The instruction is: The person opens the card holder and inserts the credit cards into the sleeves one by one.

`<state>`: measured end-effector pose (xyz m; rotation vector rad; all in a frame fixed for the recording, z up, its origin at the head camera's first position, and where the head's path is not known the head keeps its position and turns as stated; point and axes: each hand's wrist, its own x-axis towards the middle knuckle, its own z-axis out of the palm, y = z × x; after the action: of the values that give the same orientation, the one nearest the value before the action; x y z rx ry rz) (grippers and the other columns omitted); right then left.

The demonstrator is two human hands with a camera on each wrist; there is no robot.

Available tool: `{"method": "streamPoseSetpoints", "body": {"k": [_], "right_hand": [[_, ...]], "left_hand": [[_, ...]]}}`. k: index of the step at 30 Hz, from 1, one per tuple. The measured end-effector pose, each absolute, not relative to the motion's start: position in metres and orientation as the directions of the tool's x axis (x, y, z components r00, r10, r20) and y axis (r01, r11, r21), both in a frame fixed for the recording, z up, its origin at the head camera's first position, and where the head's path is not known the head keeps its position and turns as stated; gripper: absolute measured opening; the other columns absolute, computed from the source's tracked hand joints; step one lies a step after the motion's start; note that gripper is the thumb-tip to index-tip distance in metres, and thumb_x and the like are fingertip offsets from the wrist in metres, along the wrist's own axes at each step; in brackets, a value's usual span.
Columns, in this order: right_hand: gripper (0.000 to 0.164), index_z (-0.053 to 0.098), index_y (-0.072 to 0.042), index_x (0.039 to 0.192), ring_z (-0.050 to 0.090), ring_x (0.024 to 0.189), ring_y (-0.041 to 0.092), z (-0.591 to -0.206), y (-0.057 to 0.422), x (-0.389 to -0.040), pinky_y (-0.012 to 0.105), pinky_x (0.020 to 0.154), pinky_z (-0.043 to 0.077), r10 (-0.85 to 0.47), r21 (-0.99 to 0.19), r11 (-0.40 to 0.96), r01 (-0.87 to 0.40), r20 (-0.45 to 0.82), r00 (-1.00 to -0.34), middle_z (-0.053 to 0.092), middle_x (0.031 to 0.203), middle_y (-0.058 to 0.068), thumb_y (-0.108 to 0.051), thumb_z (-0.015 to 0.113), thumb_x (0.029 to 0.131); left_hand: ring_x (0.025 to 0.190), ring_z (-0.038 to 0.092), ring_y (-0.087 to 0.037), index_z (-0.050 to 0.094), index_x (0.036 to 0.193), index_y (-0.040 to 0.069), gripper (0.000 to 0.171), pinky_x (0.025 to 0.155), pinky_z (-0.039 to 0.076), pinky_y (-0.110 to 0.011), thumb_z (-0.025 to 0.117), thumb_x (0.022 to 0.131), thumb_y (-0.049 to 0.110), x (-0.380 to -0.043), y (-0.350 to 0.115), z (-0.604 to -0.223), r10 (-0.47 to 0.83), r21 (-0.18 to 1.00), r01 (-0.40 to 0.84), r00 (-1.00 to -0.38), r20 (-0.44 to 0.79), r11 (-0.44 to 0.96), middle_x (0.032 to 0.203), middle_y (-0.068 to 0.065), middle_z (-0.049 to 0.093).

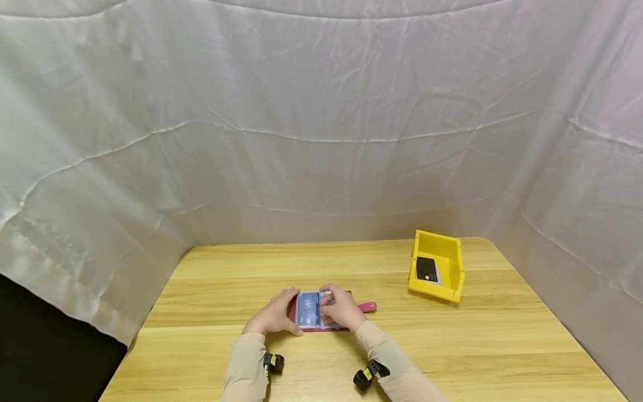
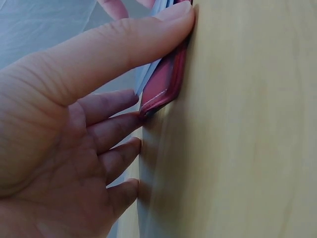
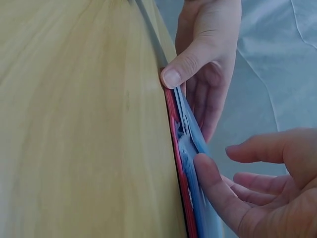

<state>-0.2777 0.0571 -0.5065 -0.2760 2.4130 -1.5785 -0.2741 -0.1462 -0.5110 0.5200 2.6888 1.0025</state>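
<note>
A red card holder [image 1: 324, 330] lies opened flat on the table, its snap strap [image 1: 368, 306] sticking out to the right. Through a clear sleeve on its left half shows a blue card [image 1: 307, 309] with VIP lettering. My left hand [image 1: 273, 315] grips the holder's left end, the thumb at the near corner and the fingers along the left and far edges. Over the right half is my right hand [image 1: 344, 310], its fingers loosely bent. In the right wrist view its thumb touches the clear plastic sleeves [image 3: 190, 148], while the index finger stands apart from them.
At the table's back right stands a yellow bin [image 1: 454, 268] with a black card [image 1: 426, 269] and a paler card partly beneath it. Grey-white curtains [image 1: 341, 167] surround the wooden table [image 1: 226, 262] at the back and sides.
</note>
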Motion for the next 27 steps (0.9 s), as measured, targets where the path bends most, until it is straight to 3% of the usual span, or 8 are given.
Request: {"method": "streamPoseSetpoints", "body": {"k": [11, 17, 27], "right_hand": [[0.050, 0.040, 0.006, 0.126, 0.062, 0.061, 0.020, -0.508, 0.098, -0.278, 0.031, 0.054, 0.056, -0.321, -0.934, 0.347, -0.081, -0.037, -0.946, 0.057, 0.086, 0.016, 0.000, 0.056, 0.080], [0.048, 0.041, 0.004, 0.126, 0.062, 0.067, 0.025, -0.504, 0.121, -0.279, 0.037, 0.058, 0.056, -0.254, -0.941, 0.338, -0.012, -0.079, -0.964, 0.057, 0.090, 0.020, -0.001, 0.057, 0.081], [0.046, 0.046, 0.001, 0.123, 0.061, 0.065, 0.019, -0.502, 0.159, -0.287, 0.033, 0.059, 0.056, -0.148, -0.922, 0.385, 0.035, -0.100, -0.984, 0.057, 0.087, 0.014, -0.001, 0.058, 0.079]], "left_hand": [[0.136, 0.014, -0.040, 0.029, 0.139, 0.002, 0.103, 0.109, 0.011, -0.058, 0.084, 0.054, 0.022, -0.273, -0.145, -0.513, 0.403, 0.679, 0.246, -0.912, -0.080, 0.692, 0.146, -0.020, 0.025], [0.136, 0.015, -0.040, 0.029, 0.139, 0.003, 0.102, 0.109, 0.011, -0.058, 0.084, 0.054, 0.022, -0.274, -0.148, -0.512, 0.396, 0.674, 0.245, -0.915, -0.077, 0.697, 0.146, -0.019, 0.024], [0.136, 0.015, -0.040, 0.029, 0.139, 0.003, 0.102, 0.110, 0.011, -0.057, 0.083, 0.055, 0.023, -0.275, -0.148, -0.513, 0.397, 0.670, 0.248, -0.915, -0.075, 0.700, 0.146, -0.020, 0.024]]}}
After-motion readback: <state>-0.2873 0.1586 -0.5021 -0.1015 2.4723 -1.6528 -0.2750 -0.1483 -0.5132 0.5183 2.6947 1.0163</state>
